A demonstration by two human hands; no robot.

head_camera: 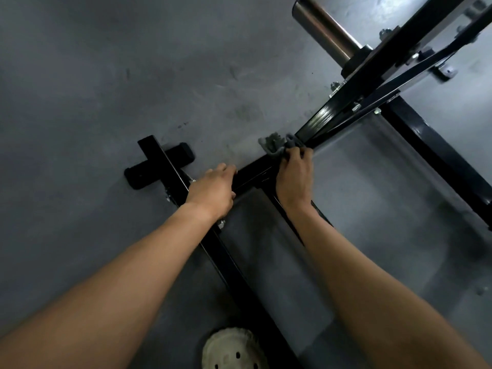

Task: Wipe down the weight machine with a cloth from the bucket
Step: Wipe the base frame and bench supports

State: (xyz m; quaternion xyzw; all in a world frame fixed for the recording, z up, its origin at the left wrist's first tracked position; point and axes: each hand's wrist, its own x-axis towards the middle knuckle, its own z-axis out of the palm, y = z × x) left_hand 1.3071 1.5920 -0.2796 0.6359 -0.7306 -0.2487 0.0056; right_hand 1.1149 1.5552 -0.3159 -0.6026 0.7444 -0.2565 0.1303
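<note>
1. Clutching cloth (277, 146) in right hand (294, 177), fingers curled round it, pressing it against machine (319, 121), just off centre at 1 o'clock.
2. Gripping machine's crossbar with left hand (213, 190), fingers curled over it, at 8 o'clock of cloth.

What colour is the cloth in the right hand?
The cloth is grey; the head view shows it best.

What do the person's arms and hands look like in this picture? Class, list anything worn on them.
The left forearm and right forearm are bare as far as the picture reaches, with no sleeves in view. The left hand and right hand wear no gloves. No watch, bracelet or ring shows on the wrists or visible fingers, and no markings can be seen.
</note>
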